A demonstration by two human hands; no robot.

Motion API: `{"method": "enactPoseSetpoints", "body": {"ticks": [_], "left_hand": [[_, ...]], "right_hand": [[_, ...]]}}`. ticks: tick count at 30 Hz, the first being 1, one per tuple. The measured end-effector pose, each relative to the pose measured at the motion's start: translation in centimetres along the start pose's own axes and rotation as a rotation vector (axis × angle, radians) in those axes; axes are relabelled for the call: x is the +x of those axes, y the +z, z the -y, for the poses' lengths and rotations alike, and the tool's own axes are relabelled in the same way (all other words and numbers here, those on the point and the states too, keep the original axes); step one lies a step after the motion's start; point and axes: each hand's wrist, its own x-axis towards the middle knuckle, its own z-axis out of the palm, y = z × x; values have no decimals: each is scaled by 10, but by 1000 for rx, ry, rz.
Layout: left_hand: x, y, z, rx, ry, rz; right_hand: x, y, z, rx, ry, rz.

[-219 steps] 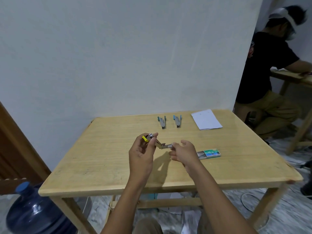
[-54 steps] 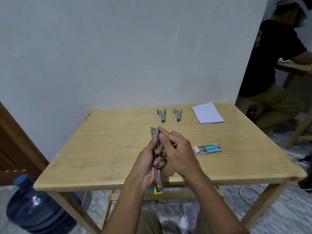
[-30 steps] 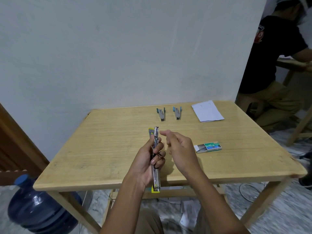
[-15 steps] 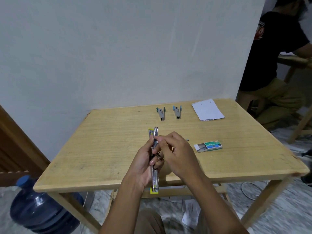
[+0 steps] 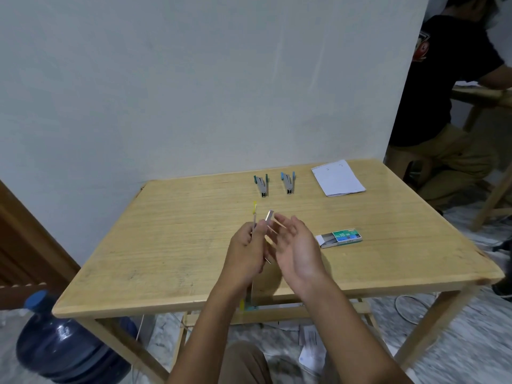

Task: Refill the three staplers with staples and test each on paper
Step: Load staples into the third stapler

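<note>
My left hand [image 5: 245, 252] grips a yellow-ended metal stapler [image 5: 268, 218], held upright and swung open above the wooden table [image 5: 171, 245]. One yellow tip sticks up past my fingers and another shows below the table edge. My right hand [image 5: 297, 246] hovers just right of it, palm open, fingers spread, holding nothing. Two more staplers lie side by side at the back: a green-ended stapler [image 5: 261, 185] and a blue-ended stapler [image 5: 288, 182]. A green staple box [image 5: 341, 237], slid partly open, lies to the right of my hands. White paper [image 5: 337, 177] lies at the back right.
A white wall rises right behind the table. A blue water jug [image 5: 62, 353] stands on the floor at the lower left. Another person [image 5: 448, 101] in a black shirt sits at a second table to the right. Papers and a cable lie on the floor.
My right hand has pulled off the stapler and opened, having pinched at its top half a second ago. The stapler's arms now stand apart.
</note>
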Motion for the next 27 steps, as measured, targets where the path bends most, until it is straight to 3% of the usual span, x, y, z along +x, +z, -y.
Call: {"method": "enactPoseSetpoints", "body": {"ticks": [3, 7, 14, 18, 23, 27], "left_hand": [[-1, 1, 7, 289, 208, -17], [-1, 1, 13, 561, 319, -33], [-1, 1, 10, 597, 398, -41], [-3, 8, 4, 288, 295, -45], [6, -3, 3, -377, -168, 0], [10, -6, 11, -730, -366, 119]], "right_hand": [[2, 1, 4, 231, 206, 24], [3, 3, 6, 313, 263, -6], [-3, 4, 10, 457, 281, -19], [7, 1, 10, 521, 232, -5], [14, -8, 15, 531, 153, -21], [22, -15, 22, 415, 91, -35]]}}
